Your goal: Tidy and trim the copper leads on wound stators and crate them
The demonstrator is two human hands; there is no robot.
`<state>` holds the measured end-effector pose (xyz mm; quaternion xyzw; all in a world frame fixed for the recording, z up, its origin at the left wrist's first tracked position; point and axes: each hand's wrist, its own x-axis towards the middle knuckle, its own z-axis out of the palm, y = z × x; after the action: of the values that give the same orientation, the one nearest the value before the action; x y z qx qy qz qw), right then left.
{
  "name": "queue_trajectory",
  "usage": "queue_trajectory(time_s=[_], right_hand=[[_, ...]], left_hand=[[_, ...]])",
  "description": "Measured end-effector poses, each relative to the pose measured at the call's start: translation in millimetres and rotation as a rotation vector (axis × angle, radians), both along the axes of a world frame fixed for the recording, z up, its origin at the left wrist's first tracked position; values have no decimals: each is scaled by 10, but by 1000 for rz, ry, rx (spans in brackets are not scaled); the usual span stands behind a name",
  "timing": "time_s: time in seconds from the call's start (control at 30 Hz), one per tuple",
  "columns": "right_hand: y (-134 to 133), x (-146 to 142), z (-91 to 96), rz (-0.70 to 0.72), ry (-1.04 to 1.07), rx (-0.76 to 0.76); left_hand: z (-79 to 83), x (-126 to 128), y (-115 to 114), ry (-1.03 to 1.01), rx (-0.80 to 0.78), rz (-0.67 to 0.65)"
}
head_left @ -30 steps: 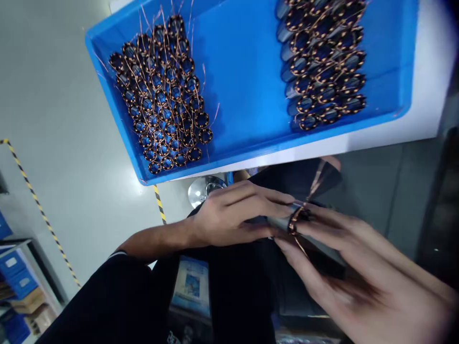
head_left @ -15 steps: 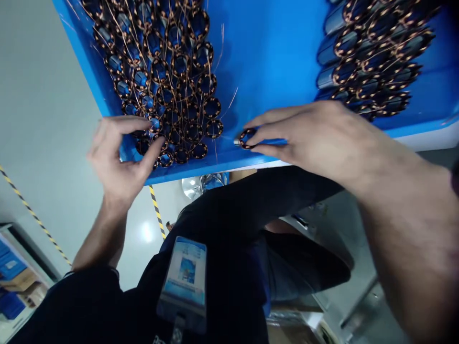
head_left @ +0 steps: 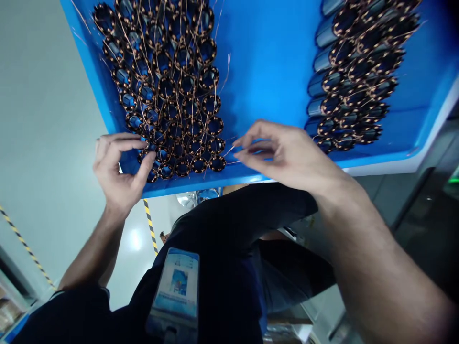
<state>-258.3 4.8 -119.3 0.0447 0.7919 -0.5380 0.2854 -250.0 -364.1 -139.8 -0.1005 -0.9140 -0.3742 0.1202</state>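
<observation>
Rows of wire-wound motor stators (head_left: 187,85), dark rings with copper windings and loose copper wire ends, stand packed in the left part of a blue tray (head_left: 265,57). At the near left corner of the rows is my left hand (head_left: 120,169), thumb and forefinger curved apart over the corner stators; its fingertips touch or nearly touch them. My right hand (head_left: 283,150) hovers just right of the end stator (head_left: 217,163) in the nearest row. Its thumb and fingers are apart beside that stator's thin wire ends, with no stator in them.
A second block of stators (head_left: 353,81) leans in the tray's right part, showing their smooth sides. The tray's near rim (head_left: 186,184) runs above my legs. An ID badge (head_left: 175,286) hangs in front of me. Yellow-black tape (head_left: 150,227) marks the floor.
The stator that was in my right hand now stands at the right end of the nearest row, and that hand has let go. My left hand stays at the corner. The view has shifted slightly.
</observation>
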Motion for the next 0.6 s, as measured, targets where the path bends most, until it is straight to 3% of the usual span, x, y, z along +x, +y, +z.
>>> queue_trajectory(time_s=[0.1, 0.17, 0.3, 0.6], right_hand=[[-48, -16, -58, -244, -134, -10], [-175, -49, -136, -313, -250, -66], [-365, -128, -256, -309, -307, -133], [-293, -379, -371, -335, -250, -267]], left_hand=[[30, 21, 33, -24, -12, 36], [29, 28, 36, -35, -12, 62], [22, 28, 23, -38, 16, 77], [14, 17, -17, -41, 14, 86]])
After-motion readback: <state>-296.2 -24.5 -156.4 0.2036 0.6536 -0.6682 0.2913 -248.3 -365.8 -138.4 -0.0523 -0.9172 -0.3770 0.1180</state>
